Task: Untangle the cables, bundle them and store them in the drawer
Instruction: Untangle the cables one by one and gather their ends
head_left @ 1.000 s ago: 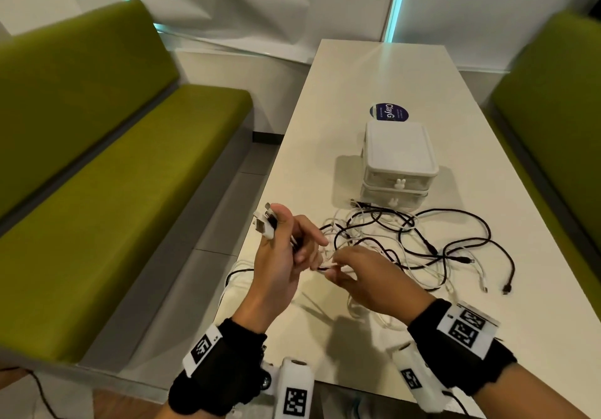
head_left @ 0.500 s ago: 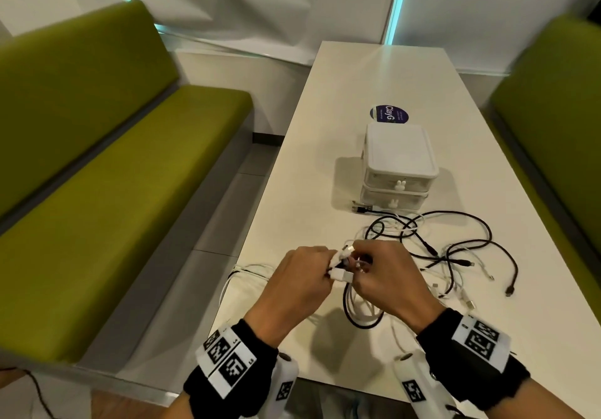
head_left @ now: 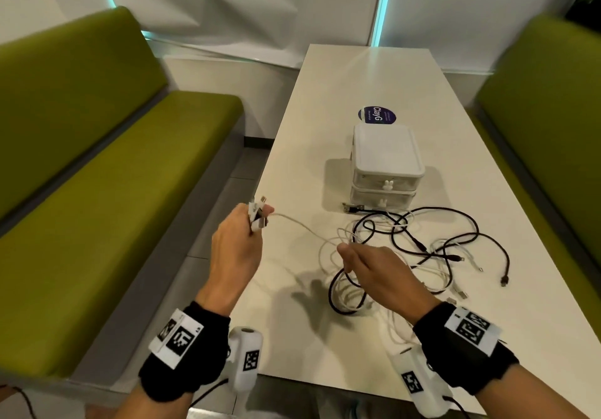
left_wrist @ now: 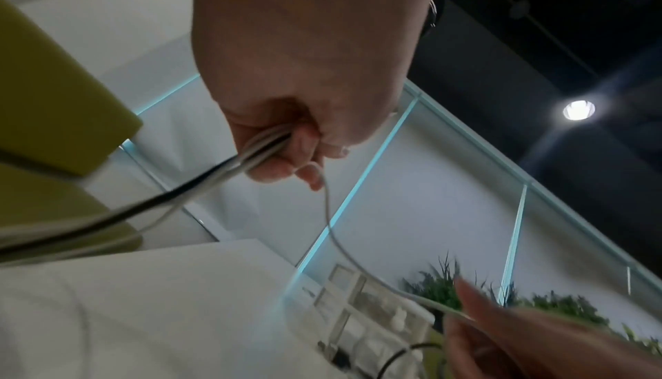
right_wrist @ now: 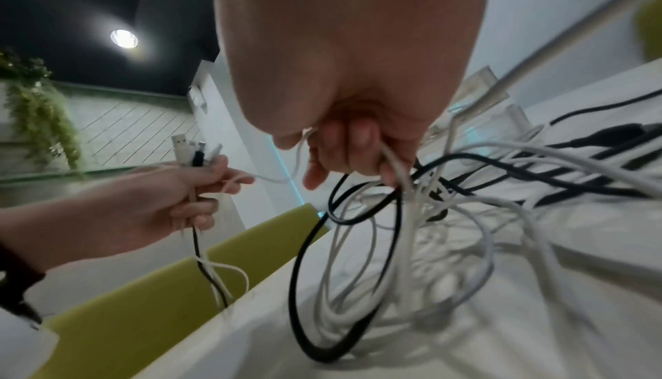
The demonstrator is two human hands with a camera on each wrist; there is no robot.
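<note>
Green benches flank our white desk (head_left: 292, 337); off its left edge our left hand (head_left: 235, 252) grips several plug ends (head_left: 258, 215). One white cable (head_left: 302, 228) runs to our right hand (head_left: 379, 272), pinching it above the tangle (head_left: 419, 252) before the closed drawer unit (head_left: 385, 171). Pulling hard could tighten knots or drag the pile off the edge.

Hidden behind the back of the right hand (head_left: 380, 272) in the head view: its fingertips and part of the tangled black and white cables (head_left: 422, 243); blurred: the stacked white plastic drawer box (left_wrist: 362, 308) in the left wrist view.
</note>
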